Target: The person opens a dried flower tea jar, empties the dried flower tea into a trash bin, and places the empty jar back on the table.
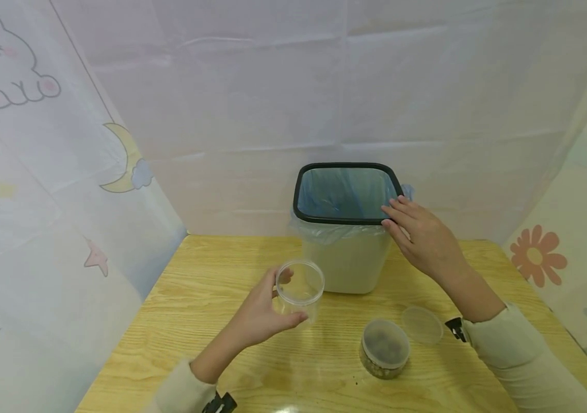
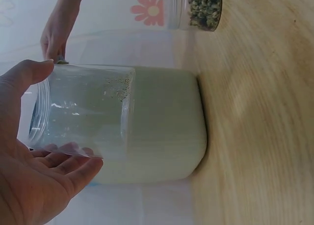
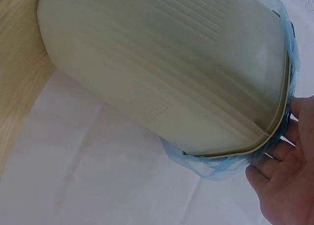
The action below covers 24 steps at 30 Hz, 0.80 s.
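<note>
"What did the left hand (image 1: 259,318) have hold of?"

"A clear plastic jar (image 2: 83,112), mouth upward on the near side of the bin, thumb to one side and fingers curled round the other. A few dark specks (image 2: 117,89) clung to the wall near its base; otherwise it looked empty, so I judged it very light."

"Fragile?"

"Stiff, rather, though thin walls might have flexed under a hard squeeze, and smooth ones could have slipped. I'd have held it lightly, just below the ridged neck."

"And the jar of dried buds (image 1: 383,350), to that hand's right?"

"Heavier, surely; best taken low round the body. Whether its top was covered I couldn't tell. The loose translucent lid (image 1: 422,324), farther right, looked thin and bendy, something to lift by its edge."

"Ahead of the left hand?"

"The pale waste bin (image 1: 345,258), stiff-walled, its blue liner (image 3: 208,168) soft and easily creased. The right hand (image 1: 425,235) was at the black rim (image 1: 345,221), fingers nearly straight."

"Gripping it?"

"No firm hold that I could see; from the right wrist, some fingertips were lost against the liner and the palm was cut off. The bin's inside bottom was hidden too."
</note>
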Each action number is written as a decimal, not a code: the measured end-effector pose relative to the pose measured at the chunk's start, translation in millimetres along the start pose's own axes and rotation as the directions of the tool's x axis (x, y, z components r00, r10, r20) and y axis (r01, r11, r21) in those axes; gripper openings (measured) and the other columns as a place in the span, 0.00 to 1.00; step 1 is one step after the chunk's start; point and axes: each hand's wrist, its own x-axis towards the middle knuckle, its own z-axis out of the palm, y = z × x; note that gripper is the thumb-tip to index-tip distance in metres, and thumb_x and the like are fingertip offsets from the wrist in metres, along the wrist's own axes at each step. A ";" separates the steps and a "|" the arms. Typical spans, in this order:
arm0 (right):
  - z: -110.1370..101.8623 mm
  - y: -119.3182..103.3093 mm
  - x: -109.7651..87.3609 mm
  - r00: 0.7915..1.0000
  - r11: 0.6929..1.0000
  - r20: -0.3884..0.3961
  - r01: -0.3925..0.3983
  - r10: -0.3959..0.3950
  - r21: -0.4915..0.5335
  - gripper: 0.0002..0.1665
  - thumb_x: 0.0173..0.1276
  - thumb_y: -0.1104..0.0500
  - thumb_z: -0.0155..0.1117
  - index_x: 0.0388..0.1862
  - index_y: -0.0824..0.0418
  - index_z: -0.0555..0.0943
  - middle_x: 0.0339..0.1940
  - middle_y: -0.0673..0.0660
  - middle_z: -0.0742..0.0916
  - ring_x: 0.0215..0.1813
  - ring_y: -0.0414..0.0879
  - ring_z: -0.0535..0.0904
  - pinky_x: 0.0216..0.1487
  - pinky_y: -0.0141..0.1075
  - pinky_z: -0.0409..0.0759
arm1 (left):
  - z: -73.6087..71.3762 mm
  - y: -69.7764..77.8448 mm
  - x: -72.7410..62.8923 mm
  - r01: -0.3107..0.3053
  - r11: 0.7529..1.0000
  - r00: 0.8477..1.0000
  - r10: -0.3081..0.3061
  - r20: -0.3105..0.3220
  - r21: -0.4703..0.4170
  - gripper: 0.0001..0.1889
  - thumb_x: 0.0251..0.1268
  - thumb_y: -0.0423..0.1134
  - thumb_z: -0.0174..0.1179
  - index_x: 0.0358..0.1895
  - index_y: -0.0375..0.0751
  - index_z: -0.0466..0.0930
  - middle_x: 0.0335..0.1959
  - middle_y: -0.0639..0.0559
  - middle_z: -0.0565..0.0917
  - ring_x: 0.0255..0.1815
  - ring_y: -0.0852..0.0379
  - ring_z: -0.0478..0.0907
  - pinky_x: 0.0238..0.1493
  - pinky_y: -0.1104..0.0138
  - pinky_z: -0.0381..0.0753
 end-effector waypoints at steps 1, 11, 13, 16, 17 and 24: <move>0.1 0.0 0.0 1.000 1.000 -0.001 0.003 -0.003 -0.003 0.24 0.77 0.56 0.60 0.66 0.66 0.79 0.67 0.67 0.80 0.73 0.63 0.69 0.72 0.58 0.66 | 1.2 -1.4 -0.6 0.001 1.000 1.000 -0.001 0.000 -0.003 0.47 0.54 0.51 0.77 0.74 0.48 0.61 0.69 0.53 0.72 0.72 0.55 0.67 0.69 0.53 0.72; -0.6 -1.2 0.1 1.000 1.000 -0.002 0.007 -0.007 -0.008 0.24 0.76 0.57 0.61 0.66 0.66 0.79 0.67 0.67 0.80 0.73 0.63 0.70 0.72 0.58 0.66 | 8.6 -12.8 -6.9 0.003 0.999 1.000 -0.003 -0.004 -0.050 0.47 0.53 0.52 0.78 0.74 0.51 0.60 0.70 0.55 0.71 0.72 0.54 0.67 0.70 0.51 0.71; -0.8 -1.2 0.1 1.000 1.000 -0.003 0.008 -0.008 -0.010 0.24 0.76 0.57 0.62 0.66 0.66 0.79 0.67 0.67 0.80 0.73 0.63 0.70 0.72 0.58 0.67 | 9.6 -14.3 -8.2 0.014 0.998 1.000 -0.014 -0.001 -0.059 0.47 0.52 0.52 0.78 0.74 0.51 0.60 0.70 0.55 0.71 0.73 0.54 0.66 0.70 0.52 0.71; -0.6 -0.9 0.2 1.000 1.000 0.001 0.007 -0.007 -0.010 0.24 0.76 0.57 0.62 0.66 0.66 0.79 0.67 0.67 0.80 0.73 0.62 0.70 0.72 0.58 0.66 | 11.2 -16.6 -10.6 0.031 0.997 1.000 -0.031 0.005 -0.064 0.48 0.53 0.52 0.78 0.74 0.50 0.60 0.71 0.54 0.70 0.73 0.54 0.65 0.71 0.52 0.71; -0.6 -0.7 0.0 1.000 1.000 0.002 0.008 -0.008 -0.009 0.24 0.76 0.57 0.61 0.66 0.66 0.79 0.67 0.67 0.80 0.73 0.62 0.70 0.72 0.58 0.66 | 11.7 -17.4 -11.4 0.035 0.997 0.999 -0.035 0.007 -0.067 0.47 0.53 0.51 0.78 0.74 0.50 0.60 0.72 0.54 0.70 0.74 0.53 0.65 0.71 0.52 0.70; -1.1 -0.5 -0.1 1.000 1.000 -0.003 0.016 -0.016 0.003 0.24 0.76 0.57 0.62 0.66 0.67 0.79 0.66 0.68 0.80 0.73 0.64 0.70 0.72 0.58 0.67 | 16.8 -25.0 -14.5 0.046 0.996 0.999 -0.045 0.017 -0.081 0.48 0.53 0.51 0.78 0.75 0.47 0.59 0.71 0.51 0.70 0.74 0.50 0.65 0.71 0.51 0.70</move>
